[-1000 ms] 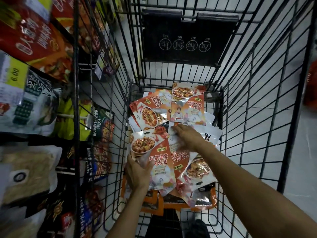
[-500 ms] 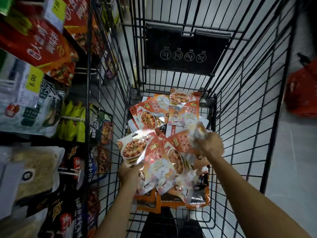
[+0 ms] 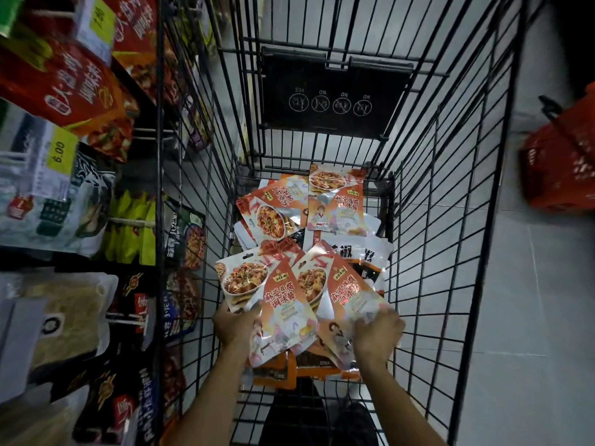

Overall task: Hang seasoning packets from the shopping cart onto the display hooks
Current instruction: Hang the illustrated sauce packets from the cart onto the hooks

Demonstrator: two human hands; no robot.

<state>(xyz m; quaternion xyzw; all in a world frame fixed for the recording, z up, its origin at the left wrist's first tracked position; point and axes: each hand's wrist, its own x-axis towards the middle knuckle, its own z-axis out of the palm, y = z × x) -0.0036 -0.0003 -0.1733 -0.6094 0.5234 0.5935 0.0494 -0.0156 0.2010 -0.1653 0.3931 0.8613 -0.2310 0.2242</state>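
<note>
The fanned seasoning packets (image 3: 283, 304) are held over the near end of the shopping cart (image 3: 450, 220). Their long axes run away from the person, with the dish-picture tops leaning up-left and the bottoms at the wrists. Half a second ago the right hand (image 3: 376, 336) gripped the fan's far edge; now it clutches the near right corner, fingers curled over the foil. The left hand (image 3: 236, 326) still grips the left packets, probably from beneath. Other loose packets (image 3: 335, 204) lie on the cart floor.

Single head cam, wide-angle, looks steeply down into shopping cart (image 3: 335, 123) from its near end, close above; display hooks (image 3: 128, 222) at cart's left, floor (image 3: 531, 317) at right.
</note>
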